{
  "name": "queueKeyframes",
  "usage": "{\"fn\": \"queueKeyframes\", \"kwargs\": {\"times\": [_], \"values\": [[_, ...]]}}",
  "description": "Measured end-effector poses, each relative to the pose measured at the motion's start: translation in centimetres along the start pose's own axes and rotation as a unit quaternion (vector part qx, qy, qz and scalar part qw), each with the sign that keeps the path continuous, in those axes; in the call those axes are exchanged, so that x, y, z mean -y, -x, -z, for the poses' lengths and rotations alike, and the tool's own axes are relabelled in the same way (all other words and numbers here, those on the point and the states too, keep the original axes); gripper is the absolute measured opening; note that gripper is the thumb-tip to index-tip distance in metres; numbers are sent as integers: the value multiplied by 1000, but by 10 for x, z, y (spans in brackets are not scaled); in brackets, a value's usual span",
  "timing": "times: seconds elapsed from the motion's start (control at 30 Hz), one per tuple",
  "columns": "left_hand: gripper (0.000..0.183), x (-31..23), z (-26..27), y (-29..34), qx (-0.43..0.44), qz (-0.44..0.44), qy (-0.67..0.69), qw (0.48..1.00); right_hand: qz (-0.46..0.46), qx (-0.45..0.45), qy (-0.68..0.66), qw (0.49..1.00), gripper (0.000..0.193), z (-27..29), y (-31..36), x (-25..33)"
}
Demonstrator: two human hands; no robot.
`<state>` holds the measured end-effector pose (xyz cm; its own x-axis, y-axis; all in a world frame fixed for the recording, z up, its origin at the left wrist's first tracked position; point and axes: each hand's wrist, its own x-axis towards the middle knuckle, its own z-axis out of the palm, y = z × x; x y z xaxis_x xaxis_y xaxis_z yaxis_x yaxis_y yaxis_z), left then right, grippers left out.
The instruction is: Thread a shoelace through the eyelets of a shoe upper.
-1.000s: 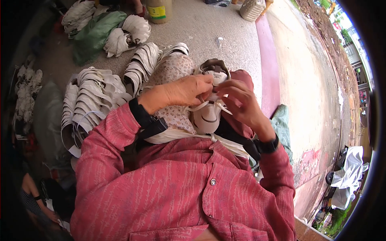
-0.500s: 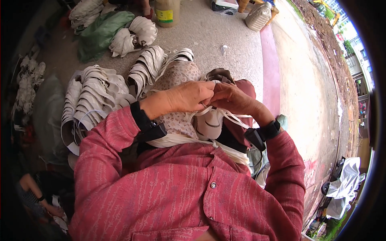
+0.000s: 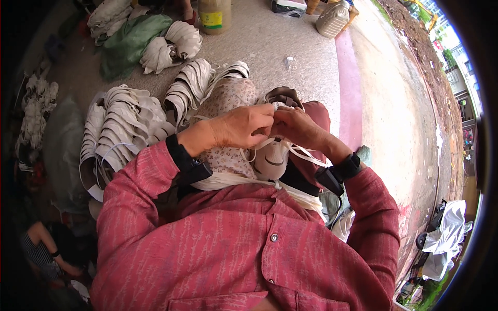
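Note:
A pale shoe upper (image 3: pixel 271 159) rests on my lap, its rounded toe toward me and its brown-lined collar (image 3: pixel 282 95) on the far side. My left hand (image 3: pixel 244 125) is closed in a pinch over the upper's lacing area; what its fingertips hold is hidden. Against it, my right hand (image 3: pixel 300 127) has its fingers bent and closed on the middle of the upper. White shoelace (image 3: pixel 306 155) strands hang loose below the hands and trail to the right. Patterned cloth (image 3: pixel 225 155) covers my leg beneath my left wrist.
Stacked pale shoe uppers (image 3: pixel 127 116) stand at left, with another nested stack (image 3: pixel 188 88) beyond my knee. A green sack (image 3: pixel 134 46) lies farther off beside more uppers. At the back are a tub (image 3: pixel 214 18) and a plastic jug (image 3: pixel 333 20). Another person's arm (image 3: pixel 46 243) shows at lower left.
My hands stay together over the shoe upper, with the fingers shifting slightly. The toe and the hanging lace have moved a little, and my right elbow sits slightly farther out.

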<state>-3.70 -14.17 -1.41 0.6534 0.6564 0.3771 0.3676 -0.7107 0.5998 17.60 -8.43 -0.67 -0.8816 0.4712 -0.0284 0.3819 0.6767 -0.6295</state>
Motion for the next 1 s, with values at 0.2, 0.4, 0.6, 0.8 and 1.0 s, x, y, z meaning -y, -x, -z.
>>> {"fn": "queueKeyframes", "kwargs": {"times": [0.2, 0.4, 0.6, 0.8, 1.0], "values": [[18, -14, -4, -8, -8, 107, 68, 992, -111, -248, -381, 883, 16, 48, 27, 3], [18, -11, -27, -15, -86, 77, -24, 993, -118, -208, -210, 948, 20, 39, 54, 16], [13, -17, -23, -15, -121, 51, -28, 991, -54, -112, 30, 992, 14, -2, 68, 17], [18, -20, -31, -13, -112, 160, 241, 951, -40, -173, -85, 980, 18, 1, 73, 30], [24, -28, -17, -18, -91, 255, 397, 877, -189, -160, -378, 892, 25, 18, 72, 50]]}}
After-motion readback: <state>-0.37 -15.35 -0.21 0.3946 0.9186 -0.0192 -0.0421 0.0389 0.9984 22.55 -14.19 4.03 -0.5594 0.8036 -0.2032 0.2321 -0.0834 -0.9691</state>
